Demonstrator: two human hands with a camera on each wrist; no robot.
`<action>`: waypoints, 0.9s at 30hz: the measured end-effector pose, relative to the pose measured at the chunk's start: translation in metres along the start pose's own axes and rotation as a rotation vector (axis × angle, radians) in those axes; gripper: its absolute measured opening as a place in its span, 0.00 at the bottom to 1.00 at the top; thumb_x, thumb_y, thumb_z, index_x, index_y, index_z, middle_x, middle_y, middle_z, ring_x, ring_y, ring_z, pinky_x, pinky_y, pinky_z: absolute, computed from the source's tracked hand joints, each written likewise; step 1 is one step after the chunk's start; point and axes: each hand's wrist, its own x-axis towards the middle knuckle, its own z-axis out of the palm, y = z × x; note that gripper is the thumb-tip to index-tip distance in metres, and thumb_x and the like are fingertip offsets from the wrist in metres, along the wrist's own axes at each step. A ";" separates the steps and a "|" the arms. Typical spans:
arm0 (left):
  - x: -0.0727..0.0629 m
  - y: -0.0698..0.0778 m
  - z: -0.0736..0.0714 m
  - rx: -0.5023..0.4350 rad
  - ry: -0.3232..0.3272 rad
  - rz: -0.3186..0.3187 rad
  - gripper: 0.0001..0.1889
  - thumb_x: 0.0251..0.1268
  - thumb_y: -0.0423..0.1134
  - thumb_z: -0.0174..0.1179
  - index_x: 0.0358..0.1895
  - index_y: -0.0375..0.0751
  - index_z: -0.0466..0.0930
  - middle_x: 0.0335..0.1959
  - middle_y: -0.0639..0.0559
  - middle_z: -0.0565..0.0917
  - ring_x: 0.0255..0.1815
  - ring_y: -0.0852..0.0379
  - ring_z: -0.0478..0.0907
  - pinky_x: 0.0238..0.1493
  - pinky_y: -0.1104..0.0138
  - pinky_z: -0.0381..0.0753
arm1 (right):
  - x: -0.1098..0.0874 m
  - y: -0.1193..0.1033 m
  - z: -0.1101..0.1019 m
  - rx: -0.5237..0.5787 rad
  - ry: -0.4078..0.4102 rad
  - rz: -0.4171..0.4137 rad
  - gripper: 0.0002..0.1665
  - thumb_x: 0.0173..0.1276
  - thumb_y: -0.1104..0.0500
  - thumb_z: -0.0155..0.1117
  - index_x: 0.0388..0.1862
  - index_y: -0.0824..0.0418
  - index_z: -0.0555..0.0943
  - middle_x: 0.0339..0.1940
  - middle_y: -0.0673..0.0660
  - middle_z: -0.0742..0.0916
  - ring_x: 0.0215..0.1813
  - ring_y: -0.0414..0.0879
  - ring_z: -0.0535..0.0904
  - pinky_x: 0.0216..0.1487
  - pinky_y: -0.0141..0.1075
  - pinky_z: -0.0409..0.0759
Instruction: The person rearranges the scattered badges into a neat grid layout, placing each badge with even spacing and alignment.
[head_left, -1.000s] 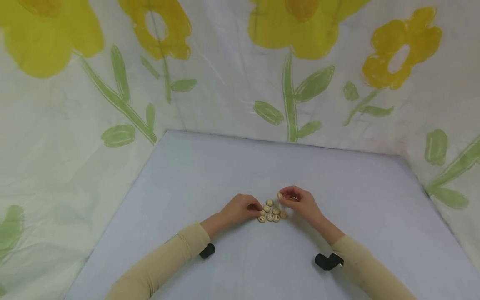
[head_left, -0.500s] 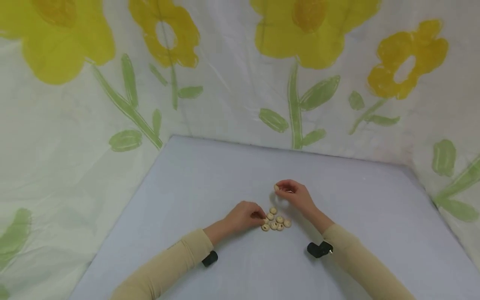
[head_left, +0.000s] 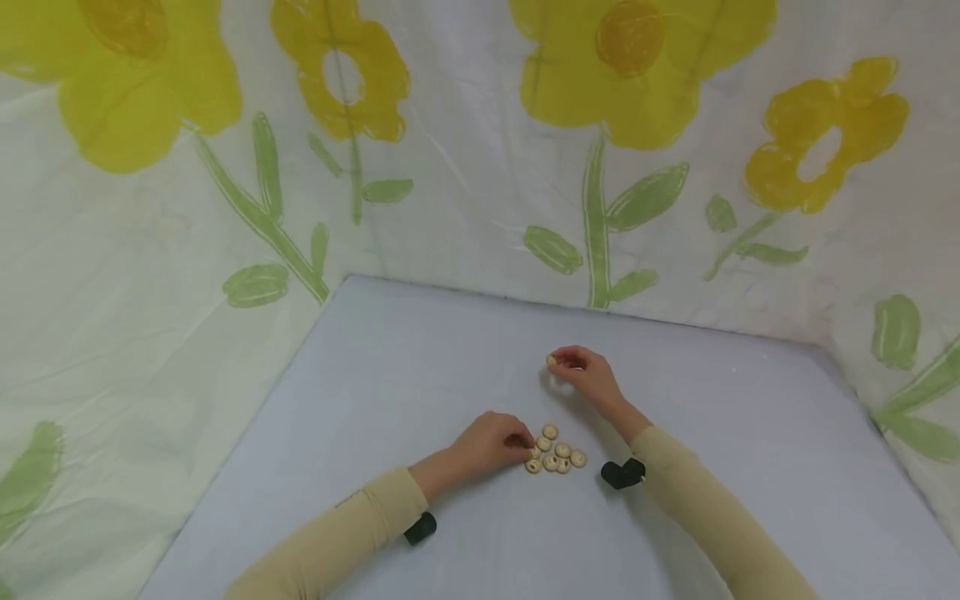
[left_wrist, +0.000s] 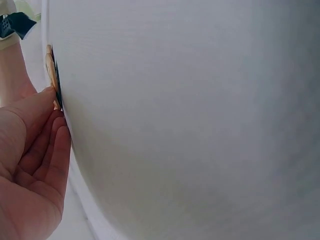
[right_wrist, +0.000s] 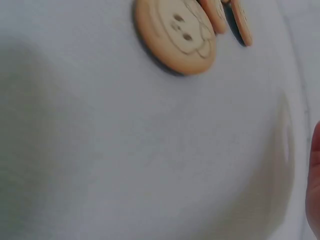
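Several round tan discs [head_left: 562, 450] lie close together on the table. One shows a cartoon animal face in the right wrist view, where the disc [right_wrist: 175, 32] rests flat. My left hand [head_left: 491, 446] is at the left side of the cluster, its thumb and fingertips pinching a disc [head_left: 535, 452] there. In the left wrist view the thumb of the left hand [left_wrist: 35, 165] meets the discs [left_wrist: 51, 67], seen edge-on. Beyond the cluster, my right hand [head_left: 592, 379] pinches a single disc [head_left: 551, 360] above the table. Only a sliver of the right hand [right_wrist: 314, 185] shows in its wrist view.
A pale grey table [head_left: 420, 350] lies beneath both hands. White sheeting [head_left: 457, 192] painted with yellow flowers stands behind it and along the sides. Black wrist cameras [head_left: 622, 475] are on both forearms.
My right hand has moved from just beside the cluster to farther back, carrying its disc. The left hand has kept its place at the discs. The head view has tilted slightly.
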 end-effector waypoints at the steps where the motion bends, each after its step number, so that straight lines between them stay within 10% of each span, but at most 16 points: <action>1: 0.000 0.000 0.000 0.001 -0.001 0.000 0.05 0.60 0.35 0.68 0.38 0.40 0.87 0.34 0.54 0.87 0.36 0.65 0.80 0.40 0.73 0.76 | 0.002 0.000 0.000 -0.009 0.000 0.002 0.17 0.62 0.53 0.72 0.47 0.61 0.84 0.36 0.52 0.86 0.43 0.44 0.79 0.41 0.32 0.74; 27: 0.000 -0.001 0.000 -0.022 -0.009 -0.020 0.06 0.58 0.35 0.70 0.38 0.40 0.87 0.33 0.55 0.86 0.35 0.68 0.79 0.40 0.77 0.75 | 0.063 -0.011 0.027 -0.120 0.022 -0.009 0.19 0.64 0.53 0.70 0.49 0.62 0.83 0.42 0.58 0.86 0.43 0.46 0.80 0.40 0.32 0.74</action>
